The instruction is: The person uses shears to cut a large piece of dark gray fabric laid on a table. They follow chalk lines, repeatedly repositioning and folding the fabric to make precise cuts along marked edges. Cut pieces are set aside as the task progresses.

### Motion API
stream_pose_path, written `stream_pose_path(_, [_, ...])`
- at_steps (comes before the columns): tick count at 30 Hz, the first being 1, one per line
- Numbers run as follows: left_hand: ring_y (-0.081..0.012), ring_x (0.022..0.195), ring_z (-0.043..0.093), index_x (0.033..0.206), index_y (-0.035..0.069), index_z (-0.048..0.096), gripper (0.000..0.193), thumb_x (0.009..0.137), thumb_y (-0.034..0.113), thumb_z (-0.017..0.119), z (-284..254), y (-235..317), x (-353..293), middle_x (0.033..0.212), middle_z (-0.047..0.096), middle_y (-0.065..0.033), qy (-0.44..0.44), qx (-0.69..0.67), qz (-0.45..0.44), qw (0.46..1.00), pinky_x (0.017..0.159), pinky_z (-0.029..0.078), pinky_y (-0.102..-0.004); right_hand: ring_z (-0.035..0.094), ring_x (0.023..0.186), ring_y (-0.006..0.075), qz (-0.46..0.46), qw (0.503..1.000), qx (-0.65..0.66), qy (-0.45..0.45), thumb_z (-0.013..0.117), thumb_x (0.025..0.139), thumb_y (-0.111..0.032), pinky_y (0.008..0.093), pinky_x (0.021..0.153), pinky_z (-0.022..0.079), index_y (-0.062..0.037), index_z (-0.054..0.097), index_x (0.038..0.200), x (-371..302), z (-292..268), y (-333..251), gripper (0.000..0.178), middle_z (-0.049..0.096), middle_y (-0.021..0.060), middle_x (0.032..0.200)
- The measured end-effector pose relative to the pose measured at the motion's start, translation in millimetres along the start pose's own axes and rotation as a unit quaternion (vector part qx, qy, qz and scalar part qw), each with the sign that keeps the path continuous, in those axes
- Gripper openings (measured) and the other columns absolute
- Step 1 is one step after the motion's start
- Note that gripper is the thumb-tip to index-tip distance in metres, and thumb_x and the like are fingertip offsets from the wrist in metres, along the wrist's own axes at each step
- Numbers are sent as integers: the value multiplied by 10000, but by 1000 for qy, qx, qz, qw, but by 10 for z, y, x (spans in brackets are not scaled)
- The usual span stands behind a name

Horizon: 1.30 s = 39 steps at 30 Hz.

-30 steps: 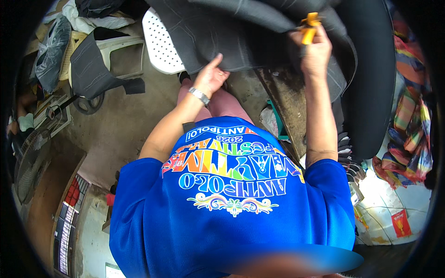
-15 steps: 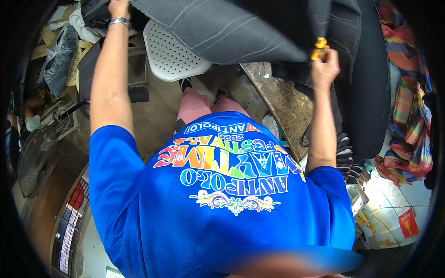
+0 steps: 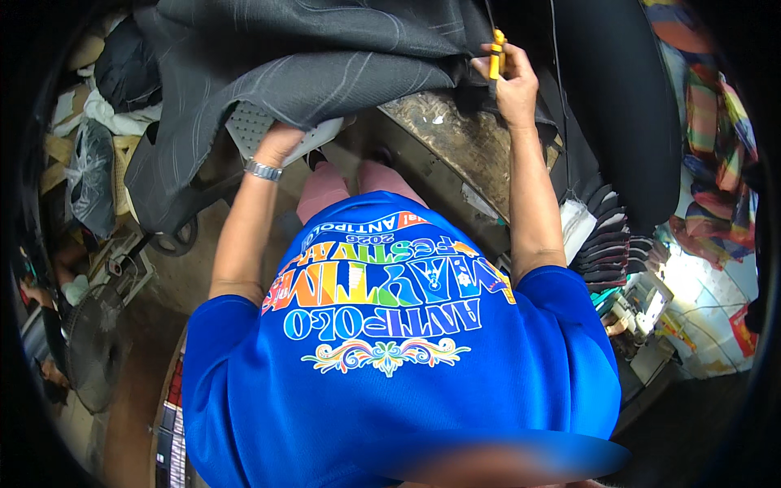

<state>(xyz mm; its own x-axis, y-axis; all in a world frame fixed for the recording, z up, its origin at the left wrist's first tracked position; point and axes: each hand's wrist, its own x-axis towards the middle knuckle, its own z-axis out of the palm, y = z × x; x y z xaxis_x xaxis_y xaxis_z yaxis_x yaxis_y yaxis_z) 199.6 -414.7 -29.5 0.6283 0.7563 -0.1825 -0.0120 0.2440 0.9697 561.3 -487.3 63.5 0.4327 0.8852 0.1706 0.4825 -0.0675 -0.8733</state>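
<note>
A large sheet of dark grey fabric [image 3: 325,81] with pale lines across it spreads over the far side in loose folds. My left hand [image 3: 279,145] is at its near edge, in front of a white perforated plastic seat [image 3: 248,126]; the fingers are hidden by the cloth. My right hand [image 3: 518,89] is closed around a small yellow hand tool [image 3: 496,55], held upright beside the right end of the fabric. What kind of tool it is cannot be made out.
A worn wooden board [image 3: 460,150] lies below my right hand. To the right are a long black padded shape [image 3: 622,114], a stack of dark cut pieces [image 3: 602,232] and colourful plaid bundles [image 3: 720,154]. A standing fan [image 3: 93,346] and bagged items [image 3: 93,175] stand left.
My left hand has come down and right from the far left to the fabric's near edge. The fabric now droops further left over the seat. My right hand has moved up and left with the tool.
</note>
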Motion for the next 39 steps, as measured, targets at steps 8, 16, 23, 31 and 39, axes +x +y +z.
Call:
stream_pose_path(8, [-255, 1281, 465, 1491, 49, 261, 816, 941, 635, 400, 274, 1043, -34, 1451, 437, -132, -338, 132, -216, 906, 1101, 312, -355, 675, 845, 264, 60, 900, -393, 177, 747, 726, -153, 362, 735, 511, -48, 626, 1066, -210, -636, 736, 376, 695, 151, 978])
stream_pose_path(16, [-405, 1375, 305, 1530, 203, 149, 784, 926, 626, 413, -1162, 1784, 1746, 1555, 244, -152, 17, -112, 93, 989, 1144, 260, -386, 629, 834, 349, -40, 921, -331, 200, 680, 666, -12, 407, 783, 482, -36, 604, 1010, -1000, -748, 536, 353, 670, 158, 895])
stream_pose_path(23, [-435, 1308, 360, 1487, 130, 220, 778, 909, 539, 541, -1987, 1716, 3040, 1479, 263, -299, 124, 178, -95, 972, 1121, 281, -437, 577, 857, 322, 111, 913, -392, 13, 708, 668, -34, 418, 893, 417, -79, 617, 1012, -1525, 10, 107, 359, 658, 127, 901])
stream_pose_path(31, [-420, 1179, 474, 1269, 52, 408, 553, 941, 494, 464, -2169, 1218, 3699, 1273, 422, -306, 155, 434, 21, 887, 1002, 372, -449, 677, 785, 217, -33, 961, -263, -79, 840, 647, -220, 407, 918, 378, -71, 612, 994, -953, 478, -462, 441, 697, 59, 796])
stream_pose_path(39, [-405, 1050, 587, 1051, -27, 596, 526, 973, 449, 386, -2088, 1047, 4025, 1066, 581, -312, 188, 531, 52, 825, 883, 463, -461, 607, 1096, 276, -16, 955, -290, 60, 834, 694, -302, 558, 1108, 236, -82, 563, 1180, -72, 914, 451, 598, 647, 97, 1169])
